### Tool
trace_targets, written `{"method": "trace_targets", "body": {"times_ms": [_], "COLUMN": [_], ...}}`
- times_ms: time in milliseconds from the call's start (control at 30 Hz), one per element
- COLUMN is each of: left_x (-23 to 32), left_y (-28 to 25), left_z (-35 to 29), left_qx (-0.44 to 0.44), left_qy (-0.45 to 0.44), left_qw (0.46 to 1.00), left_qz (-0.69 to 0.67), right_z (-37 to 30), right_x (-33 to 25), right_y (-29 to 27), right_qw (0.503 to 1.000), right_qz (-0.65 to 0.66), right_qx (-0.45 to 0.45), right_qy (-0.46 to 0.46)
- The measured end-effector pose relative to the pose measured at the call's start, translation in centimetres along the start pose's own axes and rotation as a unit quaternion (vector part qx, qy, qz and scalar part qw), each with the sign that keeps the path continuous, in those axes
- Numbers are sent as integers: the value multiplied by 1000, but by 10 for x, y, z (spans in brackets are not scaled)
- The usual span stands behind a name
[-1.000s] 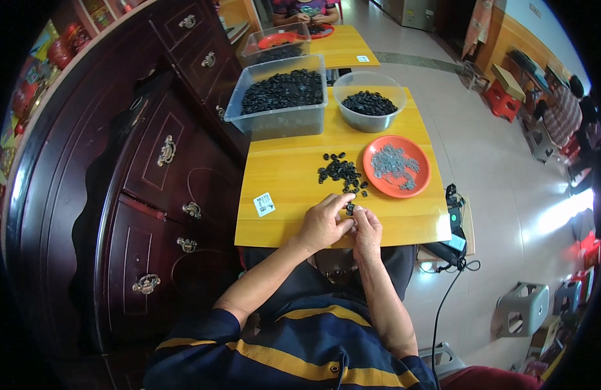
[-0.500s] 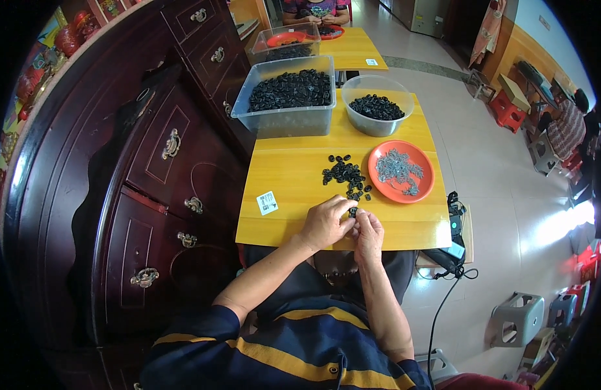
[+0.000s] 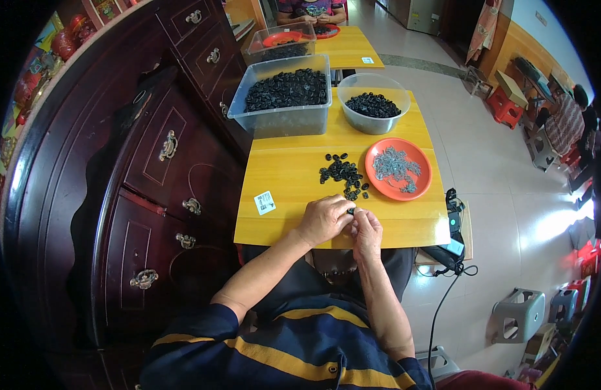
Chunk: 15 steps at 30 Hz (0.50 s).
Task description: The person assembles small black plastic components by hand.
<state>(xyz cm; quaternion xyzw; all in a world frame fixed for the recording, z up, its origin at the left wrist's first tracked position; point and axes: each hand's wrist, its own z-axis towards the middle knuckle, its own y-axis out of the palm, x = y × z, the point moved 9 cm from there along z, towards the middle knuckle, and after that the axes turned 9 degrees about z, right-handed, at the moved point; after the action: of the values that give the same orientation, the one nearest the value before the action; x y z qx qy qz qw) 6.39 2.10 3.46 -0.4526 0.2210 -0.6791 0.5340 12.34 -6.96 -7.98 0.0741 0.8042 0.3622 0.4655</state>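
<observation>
My left hand [image 3: 324, 220] and my right hand [image 3: 366, 233] meet over the near edge of the yellow table [image 3: 281, 175]. Between their fingertips is a small black plastic piece [image 3: 351, 210], mostly covered by the fingers; both hands are closed on it. Just beyond lies a loose pile of similar black oval pieces [image 3: 341, 171]. To the right of that pile, an orange-red plate [image 3: 426, 170] bears a heap of small clear or silvery parts [image 3: 396, 165], too fine to make out.
Behind the pile stand a rectangular clear bin [image 3: 284, 123] and a round clear tub [image 3: 370, 122], both holding many black pieces. A dark wooden cabinet [image 3: 151, 214] borders the left. A black cable [image 3: 437, 318] hangs at the right. Across a second table [image 3: 352, 45] sits another person.
My fingers have closed in further over the small black piece, so less of it shows. The whole view has shifted slightly; the things on the table stay in place.
</observation>
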Motion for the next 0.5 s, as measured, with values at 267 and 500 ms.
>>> {"method": "trace_targets", "body": {"times_ms": [267,500], "left_x": [2,-3], "left_y": [-1,-2], "left_z": [-3,-1], "left_qx": [17,8], "left_qy": [19,-18], "left_qw": [1000,999], "left_qz": [-12,-37], "right_z": [-2,-2], "right_x": [0,-2], "right_y": [0,3], "right_qw": [1000,1000], "right_qz": [-2,6], "right_qx": [3,3], "right_qy": [6,12]}}
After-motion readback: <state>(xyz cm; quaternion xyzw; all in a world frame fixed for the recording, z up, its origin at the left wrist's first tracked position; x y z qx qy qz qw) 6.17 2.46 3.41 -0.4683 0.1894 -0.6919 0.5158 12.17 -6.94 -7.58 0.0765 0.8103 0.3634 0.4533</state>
